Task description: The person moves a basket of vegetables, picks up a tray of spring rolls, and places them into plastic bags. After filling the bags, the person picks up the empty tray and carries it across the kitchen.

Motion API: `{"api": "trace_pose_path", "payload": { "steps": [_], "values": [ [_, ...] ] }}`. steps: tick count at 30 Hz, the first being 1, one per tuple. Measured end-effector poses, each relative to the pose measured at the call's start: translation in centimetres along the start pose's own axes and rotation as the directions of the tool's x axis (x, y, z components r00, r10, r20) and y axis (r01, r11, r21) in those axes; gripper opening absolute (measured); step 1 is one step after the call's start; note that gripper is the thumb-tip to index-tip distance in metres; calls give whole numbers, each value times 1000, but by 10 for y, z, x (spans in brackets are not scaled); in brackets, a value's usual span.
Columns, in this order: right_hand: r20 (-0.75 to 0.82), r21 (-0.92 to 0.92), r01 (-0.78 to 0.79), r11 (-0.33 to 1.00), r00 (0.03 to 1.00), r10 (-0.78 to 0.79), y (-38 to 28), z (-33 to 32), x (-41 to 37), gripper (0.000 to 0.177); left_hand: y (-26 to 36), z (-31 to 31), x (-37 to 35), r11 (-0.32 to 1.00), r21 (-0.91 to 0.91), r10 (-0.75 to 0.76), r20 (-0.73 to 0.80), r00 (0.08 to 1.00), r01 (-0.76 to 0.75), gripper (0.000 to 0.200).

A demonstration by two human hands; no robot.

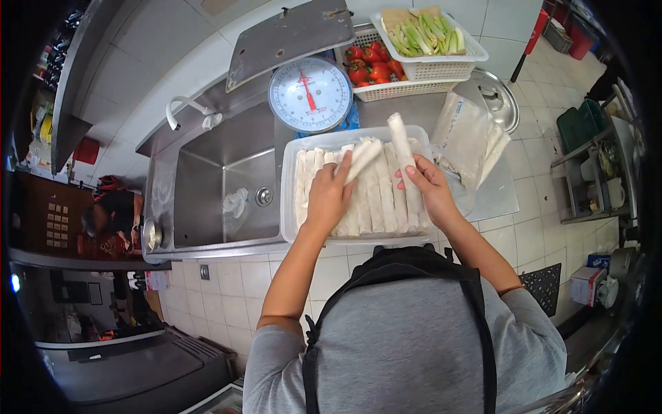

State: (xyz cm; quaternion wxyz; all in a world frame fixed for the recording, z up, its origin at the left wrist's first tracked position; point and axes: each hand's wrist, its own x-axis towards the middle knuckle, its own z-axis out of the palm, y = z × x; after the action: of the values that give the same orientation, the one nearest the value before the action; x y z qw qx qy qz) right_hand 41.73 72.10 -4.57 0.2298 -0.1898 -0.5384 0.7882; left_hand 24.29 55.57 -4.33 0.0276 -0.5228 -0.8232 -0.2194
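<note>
A translucent plastic tub (pixel 288 181) on the steel counter holds rows of long, pale uncooked spring rolls (pixel 376 196) lying side by side. My left hand (pixel 329 194), over the tub's left part, is closed on a pair of spring rolls (pixel 363 157) that lie slanted above the rows. My right hand (pixel 426 185), at the tub's right side, grips one spring roll (pixel 398 132) near its lower part, its far end raised toward the back. My left palm and some fingers are hidden from view.
A dial scale (pixel 310 94) stands behind the tub, and a sink (pixel 224 183) lies left. Crates of red tomatoes (pixel 376 69) and cut green vegetables (pixel 427 34) are at the back. A plastic bag (pixel 456 134) and round lid (pixel 498 100) sit right. Another person (pixel 114 217) is far left.
</note>
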Motion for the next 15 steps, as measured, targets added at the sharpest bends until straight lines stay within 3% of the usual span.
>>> {"api": "trace_pose_path", "payload": {
  "steps": [5,8,9,12,15],
  "values": [
    [-129,234,-41,971,989,72,-9,-5,-7,36,29,-46,11,980,-188,-16,-395,918,-63,63],
    [-162,283,-18,959,985,66,-12,-2,-9,36,-10,-2,1,967,52,253,-78,964,-250,64],
    [-173,285,-11,959,983,63,-13,-1,-10,36,-6,5,-12,896,361,239,102,966,-260,68],
    [-146,299,-52,953,984,99,-9,-4,-11,36,-7,11,-10,955,235,174,46,984,-180,73],
    [-129,313,-90,946,982,136,-8,0,-11,34,-7,9,1,983,97,138,165,977,-155,71]
  ]
}}
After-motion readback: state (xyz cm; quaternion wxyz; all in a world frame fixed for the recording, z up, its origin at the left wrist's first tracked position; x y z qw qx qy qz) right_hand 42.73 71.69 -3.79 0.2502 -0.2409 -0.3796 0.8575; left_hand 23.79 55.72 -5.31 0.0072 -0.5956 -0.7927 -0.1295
